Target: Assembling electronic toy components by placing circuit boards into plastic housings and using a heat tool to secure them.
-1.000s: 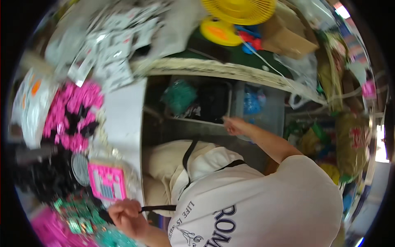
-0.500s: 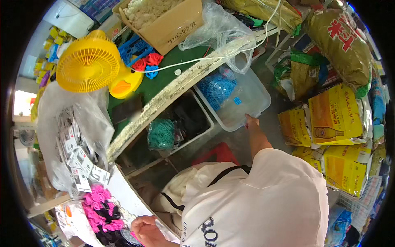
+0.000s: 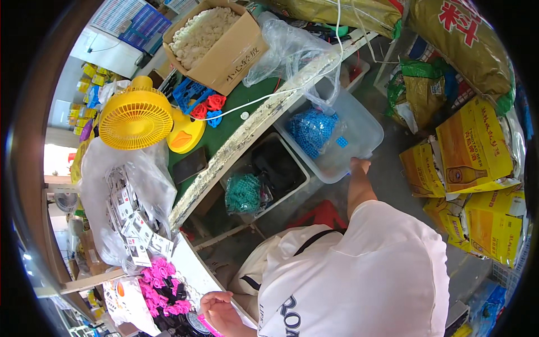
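Note:
At the near right corner of a clear plastic bin (image 3: 365, 126), my right hand (image 3: 360, 165) is closed on the rim. The bin holds a bag of blue netted pieces (image 3: 312, 130) and a small loose blue piece (image 3: 342, 142). My left hand (image 3: 220, 310) rests by the white table edge, its fingers loosely curled and apart, with nothing visible in them. Close to it lie pink rose-shaped pieces (image 3: 159, 271) mixed with black ones. Left of the clear bin, a white-rimmed bin (image 3: 292, 188) holds a bag of green netted pieces (image 3: 243, 194) and a black bundle (image 3: 275, 163).
A yellow fan (image 3: 135, 121), a dark phone-like slab (image 3: 190, 164) and a cardboard box (image 3: 238, 59) of cream pieces are on the green tabletop (image 3: 224, 135). A plastic bag of white cards (image 3: 135, 224) sits left. Yellow cartons (image 3: 469, 146) and stuffed sacks (image 3: 466, 50) are stacked right.
The view has shifted, so the scene sits further right and slightly lower. My right hand stays on the bin's rim. The left hand's fingers have curled slightly more.

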Demonstrator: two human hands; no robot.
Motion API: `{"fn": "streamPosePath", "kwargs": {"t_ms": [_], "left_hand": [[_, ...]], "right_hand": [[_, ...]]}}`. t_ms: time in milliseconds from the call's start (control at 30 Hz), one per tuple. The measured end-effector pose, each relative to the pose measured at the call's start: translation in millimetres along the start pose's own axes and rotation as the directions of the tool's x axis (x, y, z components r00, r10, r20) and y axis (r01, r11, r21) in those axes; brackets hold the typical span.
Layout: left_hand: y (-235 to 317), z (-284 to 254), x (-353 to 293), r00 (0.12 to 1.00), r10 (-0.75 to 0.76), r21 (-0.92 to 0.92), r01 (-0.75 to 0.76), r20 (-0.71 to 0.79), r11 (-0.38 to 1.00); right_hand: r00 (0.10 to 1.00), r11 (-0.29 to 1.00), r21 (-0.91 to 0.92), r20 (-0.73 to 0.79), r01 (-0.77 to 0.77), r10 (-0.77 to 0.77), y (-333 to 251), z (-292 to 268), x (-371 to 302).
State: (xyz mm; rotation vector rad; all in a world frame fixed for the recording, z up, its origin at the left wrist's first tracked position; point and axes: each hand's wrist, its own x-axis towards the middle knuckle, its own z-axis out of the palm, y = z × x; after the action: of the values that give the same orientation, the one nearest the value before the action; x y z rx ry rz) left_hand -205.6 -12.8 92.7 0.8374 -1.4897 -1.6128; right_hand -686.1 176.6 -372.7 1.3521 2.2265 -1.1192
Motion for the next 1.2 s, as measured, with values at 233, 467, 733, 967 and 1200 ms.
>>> {"fn": "streamPosePath", "kwargs": {"t_ms": [233, 467, 733, 967, 1200], "left_hand": [[-1.4, 6.4, -16.0, 0.993, 0.120, 0.048, -0.120, 0.005, 0.992], [-9.9, -11.2, -24.8, 0.990, 0.139, -0.042, -0.139, -0.004, 0.989], [-17.1, -28.3, -28.9, 0.994, 0.102, -0.132, -0.107, -0.040, 0.985], [-34.3, -32.1, -23.8, 0.999, 0.018, -0.205, -0.027, -0.045, 0.978], [-32.0, -36.8, -20.0, 0.992, 0.017, -0.122, -0.032, -0.121, 0.992]], "right_hand": [[0.959, 0.974, 0.194, 0.231, 0.117, -0.162, 0.8, 15.8, 66.7], [0.925, 0.750, 0.649, 0.195, 0.128, -0.326, -21.3, -3.0, 76.2], [0.886, 0.726, 0.671, 0.235, 0.149, -0.399, -30.9, -69.7, 41.4], [0.954, 0.855, 0.493, 0.144, 0.162, -0.264, -23.2, -52.6, 61.2], [0.980, 0.964, -0.201, 0.134, 0.173, -0.148, -84.0, -38.9, 55.4]]}}
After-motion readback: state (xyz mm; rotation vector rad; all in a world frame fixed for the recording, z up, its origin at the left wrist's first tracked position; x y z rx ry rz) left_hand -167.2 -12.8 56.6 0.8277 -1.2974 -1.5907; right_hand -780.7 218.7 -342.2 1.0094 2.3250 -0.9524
